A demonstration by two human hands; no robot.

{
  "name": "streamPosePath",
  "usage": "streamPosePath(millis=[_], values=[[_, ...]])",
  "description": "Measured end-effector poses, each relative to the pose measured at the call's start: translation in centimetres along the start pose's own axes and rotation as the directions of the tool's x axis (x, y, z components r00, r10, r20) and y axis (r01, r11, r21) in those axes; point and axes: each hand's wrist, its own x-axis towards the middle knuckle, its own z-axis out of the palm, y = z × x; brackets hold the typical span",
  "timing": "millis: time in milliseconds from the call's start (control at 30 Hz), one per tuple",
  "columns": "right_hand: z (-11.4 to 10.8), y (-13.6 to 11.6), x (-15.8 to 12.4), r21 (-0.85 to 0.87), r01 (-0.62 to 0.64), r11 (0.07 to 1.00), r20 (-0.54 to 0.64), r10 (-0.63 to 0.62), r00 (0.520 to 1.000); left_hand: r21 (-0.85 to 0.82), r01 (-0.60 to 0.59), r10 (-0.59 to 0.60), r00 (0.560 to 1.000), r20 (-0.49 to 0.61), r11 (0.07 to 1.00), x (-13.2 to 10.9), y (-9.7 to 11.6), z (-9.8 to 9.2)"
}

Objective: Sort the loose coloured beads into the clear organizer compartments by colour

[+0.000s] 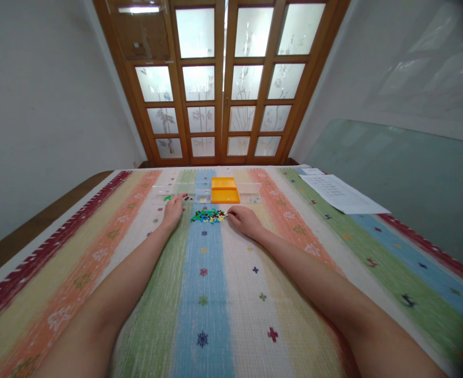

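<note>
A small heap of tiny coloured pieces (pixel 208 215) lies on the striped cloth (pixel 203 294). My right hand (pixel 244 218) rests just right of the heap, fingers curled, fingertips touching its edge. My left hand (pixel 174 208) lies left of the heap, fingers reaching toward a clear tray (pixel 167 196) that holds a few green and dark pieces. An orange tray (pixel 224 190) stands behind the heap, with more clear trays (pixel 251 192) beside it. Whether either hand pinches a piece is too small to see.
White printed sheets of paper (pixel 339 192) lie at the right of the table. A glass panel (pixel 404 178) leans against the right wall. Wooden doors with frosted panes (pixel 219 84) stand behind the table.
</note>
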Motion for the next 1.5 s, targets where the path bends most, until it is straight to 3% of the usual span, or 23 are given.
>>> streamPosePath(millis=[133, 300, 400, 500, 633, 800, 900, 1100, 1500], values=[[0.6, 1.1, 0.2, 0.208, -0.205, 0.957, -0.085, 0.226, 0.970, 0.010, 0.000, -0.001, 1.000, 0.010, 1.000, 0.3, -0.7, 0.0], [1.2, 2.7, 0.6, 0.512, -0.294, 0.807, -0.042, 0.365, 0.930, 0.042, -0.052, 0.051, 0.998, 0.024, 0.998, 0.1, -0.7, 0.1], [1.2, 2.9, 0.7, 0.523, -0.269, 0.809, -0.068, 0.355, 0.932, 0.162, -0.216, 0.211, 0.976, 0.048, 0.963, -0.3, -0.2, 0.2], [1.0, 2.9, 0.8, 0.457, -0.212, 0.864, -0.120, 0.296, 0.948, 0.267, -0.413, 0.388, 0.911, 0.143, 0.871, -0.9, 0.4, 0.3], [0.8, 3.0, 1.0, 0.431, -0.172, 0.886, -0.139, 0.254, 0.957, 0.312, -0.537, 0.470, 0.841, 0.267, 0.784, -1.8, 1.2, 0.7], [0.9, 3.5, 1.3, 0.449, -0.200, 0.871, -0.125, 0.282, 0.951, 0.343, -0.604, 0.480, 0.790, 0.383, 0.720, -2.7, 2.0, 1.1], [1.1, 3.8, 1.4, 0.520, -0.252, 0.816, -0.105, 0.354, 0.929, 0.343, -0.632, 0.492, 0.766, 0.415, 0.695, -3.1, 2.4, 1.2], [0.8, 4.0, 1.6, 0.636, -0.301, 0.711, -0.071, 0.442, 0.894, 0.350, -0.652, 0.504, 0.750, 0.429, 0.673, -3.2, 2.5, 1.3], [1.1, 4.5, 1.9, 0.757, -0.320, 0.569, 0.047, 0.441, 0.896, 0.352, -0.691, 0.545, 0.718, 0.433, 0.631, -3.4, 2.7, 1.4]])
